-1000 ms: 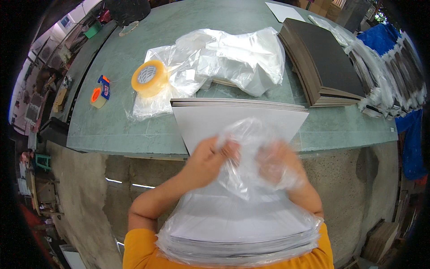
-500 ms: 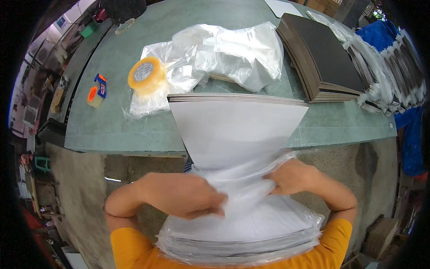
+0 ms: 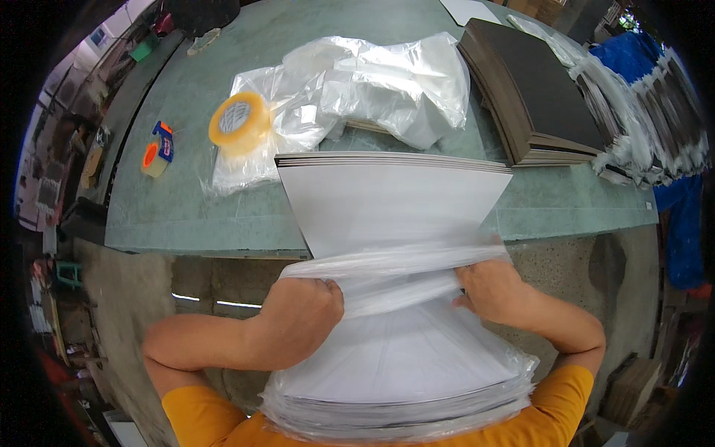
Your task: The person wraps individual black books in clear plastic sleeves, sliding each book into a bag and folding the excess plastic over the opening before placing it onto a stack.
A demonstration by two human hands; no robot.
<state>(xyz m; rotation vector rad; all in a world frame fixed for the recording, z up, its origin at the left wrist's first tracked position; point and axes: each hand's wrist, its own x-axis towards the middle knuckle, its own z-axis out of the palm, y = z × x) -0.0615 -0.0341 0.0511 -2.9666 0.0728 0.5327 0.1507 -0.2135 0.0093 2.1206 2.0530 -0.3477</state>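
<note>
Across white boards [image 3: 395, 205], the left hand [image 3: 302, 309] and right hand [image 3: 491, 289] had fingers clamped on clear plastic [image 3: 387, 261], apparently to hold it taut.

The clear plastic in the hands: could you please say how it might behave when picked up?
The plastic is probably floppy, gathered in folds between the left hand and right hand, and likely thin and light, since the white stack shows through.

Both hands [image 3: 304, 319] [image 3: 493, 290] grip clear plastic [image 3: 395, 261] around stacked white boards [image 3: 395, 197].
</note>
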